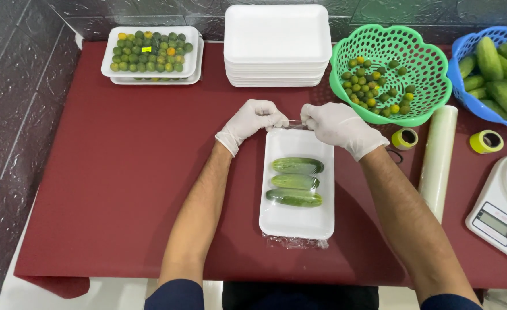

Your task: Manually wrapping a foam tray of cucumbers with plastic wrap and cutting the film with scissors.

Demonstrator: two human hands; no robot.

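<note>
Both gloved hands meet at the far end of the white foam tray (297,221), the left hand (252,119) and right hand (335,123) each pinched shut on the edge of the clear cling film (295,123) stretched over three cucumbers (295,181) lying just behind the knuckles. Done well, the film is probably best pulled taut and even from both corners so no wrinkle forms. Forearms angle inward, wrists bent down; the film roll (439,158) lies right of the right forearm, the green basket (431,86) beyond it.
</note>
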